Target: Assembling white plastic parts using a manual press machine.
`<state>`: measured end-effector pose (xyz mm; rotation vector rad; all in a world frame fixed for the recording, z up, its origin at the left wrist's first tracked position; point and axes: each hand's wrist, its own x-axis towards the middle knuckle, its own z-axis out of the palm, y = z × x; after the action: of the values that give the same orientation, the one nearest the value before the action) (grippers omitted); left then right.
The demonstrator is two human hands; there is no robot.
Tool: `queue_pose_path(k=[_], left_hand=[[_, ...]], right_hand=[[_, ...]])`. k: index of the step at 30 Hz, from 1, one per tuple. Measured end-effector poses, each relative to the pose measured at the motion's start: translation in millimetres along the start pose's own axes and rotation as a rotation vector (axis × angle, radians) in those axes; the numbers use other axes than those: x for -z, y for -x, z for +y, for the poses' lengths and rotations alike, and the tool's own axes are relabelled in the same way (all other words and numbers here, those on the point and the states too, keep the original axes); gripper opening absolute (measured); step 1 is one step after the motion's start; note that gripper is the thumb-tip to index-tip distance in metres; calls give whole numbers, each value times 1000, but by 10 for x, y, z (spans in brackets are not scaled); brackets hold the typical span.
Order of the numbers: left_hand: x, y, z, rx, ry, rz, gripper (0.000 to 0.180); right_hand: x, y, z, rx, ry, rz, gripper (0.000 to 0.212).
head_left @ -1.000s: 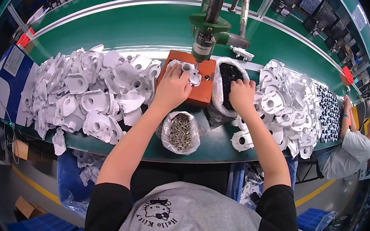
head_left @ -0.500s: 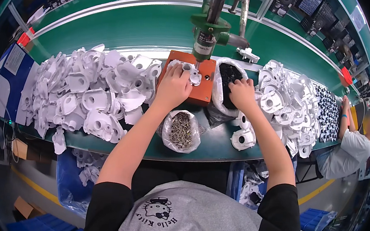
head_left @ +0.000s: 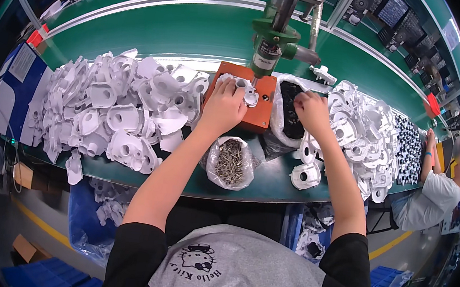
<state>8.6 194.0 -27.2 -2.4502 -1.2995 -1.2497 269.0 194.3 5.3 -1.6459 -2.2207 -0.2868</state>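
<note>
The left hand (head_left: 225, 108) holds a white plastic housing (head_left: 251, 96) on the orange block (head_left: 258, 116), where a loose grip could skew it; the right hand (head_left: 313, 113), fingers narrowed, contents unclear, overhangs the right-side black-parts bag (head_left: 278, 114).

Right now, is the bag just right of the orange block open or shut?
Open: the bag has its pale rim spread apart, baring black parts inside, with the right hand at its mouth.

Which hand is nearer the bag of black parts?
Right. The right hand is partly over the bag; the left hand is left of it, over the orange block.
</note>
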Motion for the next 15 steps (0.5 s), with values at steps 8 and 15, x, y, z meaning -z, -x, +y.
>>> queue_pose_path(k=[8, 15], left_hand=[[4, -5, 0, 13, 2, -13, 22], [-8, -13, 4, 19, 7, -8, 24]], right_hand=[[78, -305, -497, -107, -741, -155, 24], [-236, -488, -715, -89, -800, -105, 23]])
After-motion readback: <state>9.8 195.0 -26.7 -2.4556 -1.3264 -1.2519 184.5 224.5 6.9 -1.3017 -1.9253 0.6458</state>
